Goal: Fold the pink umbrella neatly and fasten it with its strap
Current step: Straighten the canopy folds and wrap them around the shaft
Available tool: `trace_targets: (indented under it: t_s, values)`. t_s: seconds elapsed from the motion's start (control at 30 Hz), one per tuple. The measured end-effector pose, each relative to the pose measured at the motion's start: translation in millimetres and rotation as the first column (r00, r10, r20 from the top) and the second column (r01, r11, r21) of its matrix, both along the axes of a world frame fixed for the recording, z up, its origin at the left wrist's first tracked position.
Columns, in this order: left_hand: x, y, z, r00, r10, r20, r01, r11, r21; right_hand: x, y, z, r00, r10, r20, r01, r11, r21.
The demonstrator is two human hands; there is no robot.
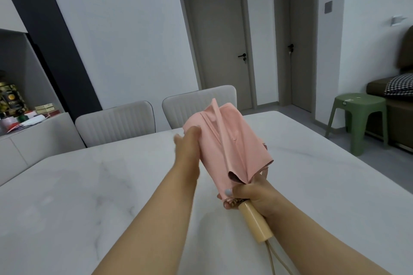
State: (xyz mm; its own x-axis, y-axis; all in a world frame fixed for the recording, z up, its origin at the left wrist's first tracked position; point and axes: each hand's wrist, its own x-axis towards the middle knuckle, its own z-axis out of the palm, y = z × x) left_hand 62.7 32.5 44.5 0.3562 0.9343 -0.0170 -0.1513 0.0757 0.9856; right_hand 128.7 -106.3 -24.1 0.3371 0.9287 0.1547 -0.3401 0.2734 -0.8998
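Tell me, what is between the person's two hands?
In the head view, the folded pink umbrella spans it: left hand on its canopy, right hand gripping near the handle.

no readable text, labels or numbers

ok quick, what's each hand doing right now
left hand: open, fingers against the pink umbrella canopy
right hand: closed around the umbrella just above its handle
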Motion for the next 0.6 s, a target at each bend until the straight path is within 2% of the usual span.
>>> trace_targets:
  t_s: [0.07, 0.1, 0.17, 0.2, 0.27, 0.37, 0.43, 0.47, 0.53, 0.6]
  values:
    - [-5, 11, 22, 0.958, 0.231, -0.167, -0.177, 0.942, 0.286, 2, 2, 0, 1.0, -0.006, 0.018, 0.007, 1.0, -0.027]
    - [-7, 18, 33, 0.936, 0.304, -0.177, -0.2, 0.874, 0.444, 2, 3, 0, 1.0, -0.007, 0.024, 0.008, 0.999, -0.04]
    - [-6, 22, 59, 0.915, 0.321, -0.245, -0.087, 0.748, 0.658, 1, 4, 0, 0.999, 0.0, 0.035, 0.002, 0.999, -0.045]
    - [-4, 25, 67, 0.887, 0.308, -0.345, 0.018, 0.723, 0.691, 0, 4, 0, 0.999, 0.004, 0.042, -0.002, 0.999, -0.04]
    - [0, 31, 77, 0.763, 0.238, -0.6, 0.245, 0.753, 0.611, -1, 2, 1, 0.998, 0.0, 0.055, 0.001, 1.0, -0.018]
    - [7, 42, 82, 0.645, 0.191, -0.74, 0.324, 0.809, 0.491, -2, -3, 6, 0.991, 0.029, 0.13, -0.028, 1.0, -0.005]
    - [3, 45, 86, 0.647, 0.172, -0.743, 0.33, 0.815, 0.477, 0, -2, 3, 0.989, 0.033, 0.147, -0.03, 0.999, -0.021]
    - [-1, 48, 88, 0.678, 0.114, -0.726, 0.339, 0.828, 0.447, 1, -1, 1, 0.99, 0.032, 0.138, -0.028, 0.999, -0.032]
    - [-9, 48, 96, 0.738, -0.087, -0.669, 0.405, 0.85, 0.336, 2, 2, -2, 0.991, 0.052, 0.127, -0.045, 0.997, -0.064]
    - [-13, 48, 101, 0.742, -0.264, -0.616, 0.505, 0.824, 0.256, 2, 4, -4, 0.988, 0.073, 0.138, -0.06, 0.994, -0.096]
